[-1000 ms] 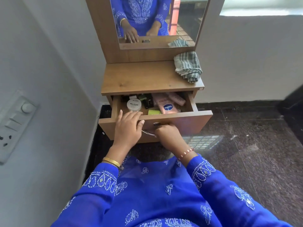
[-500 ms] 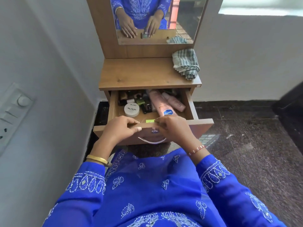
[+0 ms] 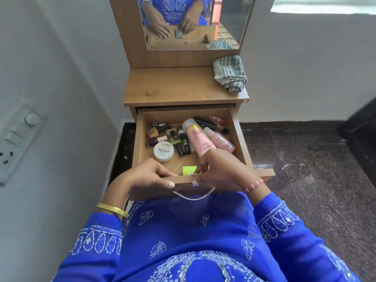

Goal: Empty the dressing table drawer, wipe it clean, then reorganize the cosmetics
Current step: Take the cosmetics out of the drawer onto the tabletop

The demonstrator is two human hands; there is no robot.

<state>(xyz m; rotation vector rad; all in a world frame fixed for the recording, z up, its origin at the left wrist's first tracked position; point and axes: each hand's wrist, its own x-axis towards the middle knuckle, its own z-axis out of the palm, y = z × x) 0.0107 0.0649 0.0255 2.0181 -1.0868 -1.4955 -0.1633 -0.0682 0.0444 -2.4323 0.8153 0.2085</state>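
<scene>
The wooden drawer (image 3: 140, 139) of the dressing table is pulled far out. Inside lie a white round nail polish jar (image 3: 163, 152), a pink tube (image 3: 200, 141), a smaller pink bottle (image 3: 222, 140), several small nail polish bottles (image 3: 175, 137) and a green card (image 3: 189, 169) near the front. My left hand (image 3: 146, 178) grips the drawer's front edge at the left. My right hand (image 3: 221, 169) clasps the same edge at the right, fingers inside by the green card, thumb outside, hiding the tube's lower end.
A folded striped cloth (image 3: 230, 74) lies at the right of the bare tabletop (image 3: 173, 86), under the mirror (image 3: 234, 21). A wall with a switchboard (image 3: 16, 139) stands close on the left. Dark stone floor (image 3: 305, 159) spreads to the right. A metal handle (image 3: 193, 197) hangs on the drawer front.
The drawer has slid much farther out toward me, showing more cosmetics. My right hand moved from the handle up onto the front edge; my left hand curled over that edge.
</scene>
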